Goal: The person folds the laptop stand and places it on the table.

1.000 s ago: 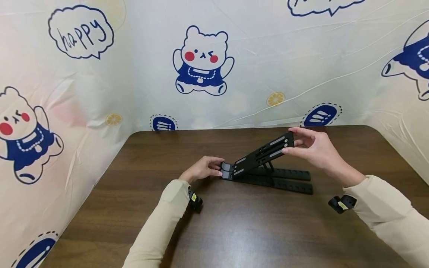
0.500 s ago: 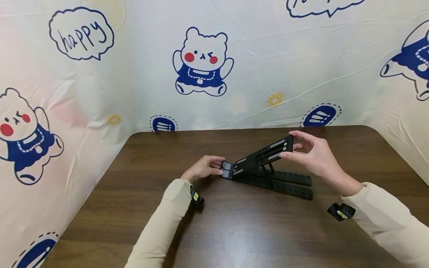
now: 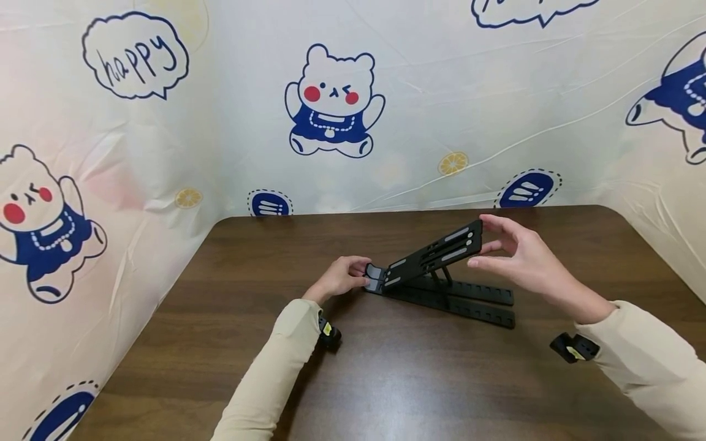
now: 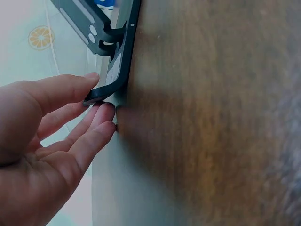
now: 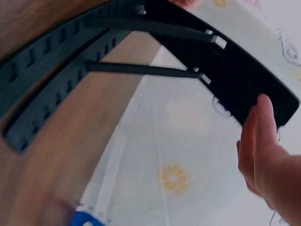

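A black folding laptop stand (image 3: 425,257) stands on the table, its top panel tilted up to the right over two long notched base bars (image 3: 482,312). Thin support legs (image 5: 141,69) link panel and base in the right wrist view. My left hand (image 3: 339,278) pinches the grey-padded front lip (image 4: 101,94), with fingers on both sides of it. At the raised end is my right hand (image 3: 524,257), fingers rather straight, fingertips right at the panel's edge. Its thumb lies just off the panel's near corner in the head view.
The brown wooden table (image 3: 419,380) has a rounded far edge. Behind it and to both sides hangs a pale curtain (image 3: 419,122) printed with cartoon bears. A black camera is strapped at each sleeve cuff.
My right thumb has come off the panel's face and the right hand has shifted slightly right. The base bars' right ends swung a little toward me earlier. The left hand keeps hold of the lip.
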Action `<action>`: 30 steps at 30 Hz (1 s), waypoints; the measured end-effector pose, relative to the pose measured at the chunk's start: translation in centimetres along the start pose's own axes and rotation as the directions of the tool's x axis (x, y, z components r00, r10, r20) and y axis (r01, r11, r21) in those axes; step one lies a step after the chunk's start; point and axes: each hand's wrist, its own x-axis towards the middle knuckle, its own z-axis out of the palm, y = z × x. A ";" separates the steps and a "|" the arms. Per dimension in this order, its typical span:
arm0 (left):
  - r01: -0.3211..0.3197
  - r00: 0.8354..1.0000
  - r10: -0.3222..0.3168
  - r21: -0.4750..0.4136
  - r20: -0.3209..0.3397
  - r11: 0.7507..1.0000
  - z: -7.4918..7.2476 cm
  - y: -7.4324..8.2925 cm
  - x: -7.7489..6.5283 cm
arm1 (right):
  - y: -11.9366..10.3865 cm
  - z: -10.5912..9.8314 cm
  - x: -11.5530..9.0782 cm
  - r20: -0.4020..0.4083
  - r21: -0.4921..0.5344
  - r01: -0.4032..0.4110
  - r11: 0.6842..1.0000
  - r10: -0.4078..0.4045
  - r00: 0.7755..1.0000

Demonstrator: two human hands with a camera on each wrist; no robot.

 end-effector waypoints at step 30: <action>0.059 0.987 -0.053 0.029 -0.154 0.998 1.1 0.4 0.3 | 11.6 0.7 -3.2 0.288 -0.224 -0.053 0.973 0.119 0.950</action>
